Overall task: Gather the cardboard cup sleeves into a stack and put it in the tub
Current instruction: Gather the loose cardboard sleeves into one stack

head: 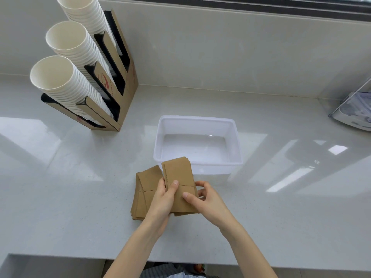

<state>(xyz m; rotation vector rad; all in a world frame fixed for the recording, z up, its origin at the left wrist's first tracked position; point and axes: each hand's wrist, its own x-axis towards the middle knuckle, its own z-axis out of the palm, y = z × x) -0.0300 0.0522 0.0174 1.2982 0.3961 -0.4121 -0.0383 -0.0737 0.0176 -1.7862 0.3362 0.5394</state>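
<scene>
Nearest the camera, two bare forearms reach forward over the front edge of a pale grey counter. The left hand and the right hand both grip a small stack of brown cardboard sleeves, held just above the counter. The left thumb presses on the top face at about the middle, with the fingers curled underneath; the right thumb lies on the face nearer the lower edge, and the right fingers wrap the right side. The stack's long axis runs away from the person, tilted slightly to the left at the far end, which reaches over the near rim of the tub.

Just left of that stack, partly under the left hand, a second pile of sleeves lies flat on the counter, fanned a little, long axis also running near to far.

Beyond the hands stands a translucent white tub, rectangular, open side up.

Farther back on the left, a cardboard rack holds three leaning columns of white paper cups. The glossy counter meets a pale wall behind.
</scene>
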